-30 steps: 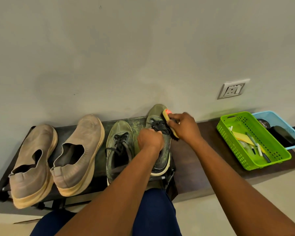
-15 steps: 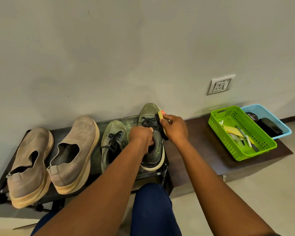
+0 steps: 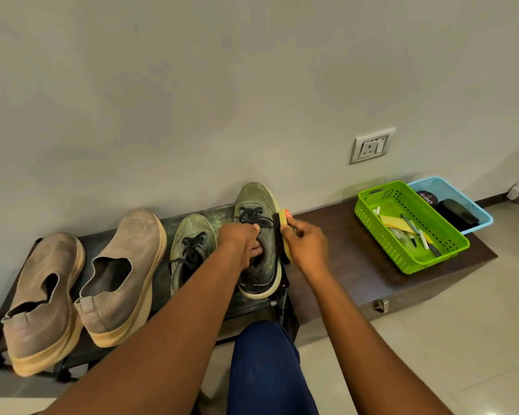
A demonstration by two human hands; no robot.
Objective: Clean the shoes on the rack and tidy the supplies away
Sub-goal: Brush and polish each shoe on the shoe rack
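Observation:
Several shoes stand on a low dark rack (image 3: 219,215) against the wall. My left hand (image 3: 240,242) grips the collar of the right olive-green sneaker (image 3: 256,202), fingers inside its opening. My right hand (image 3: 307,245) holds a yellow-backed shoe brush (image 3: 283,218) with black bristles against that sneaker's right side. The other green sneaker (image 3: 192,235) sits just to the left. Two tan slip-on shoes (image 3: 126,265) (image 3: 42,295) fill the rack's left half.
A dark wooden box (image 3: 357,265) stands right of the rack. On it sit a green basket (image 3: 372,205) with pens and yellow cloth, and a blue basket (image 3: 438,184) with a polish tin and black brush. A wall socket (image 3: 371,145) is above. My knee (image 3: 264,363) is below.
The brush in my right hand has slid from the laces down along the sneaker's right side. My left hand keeps hold of the shoe. The view has shifted left.

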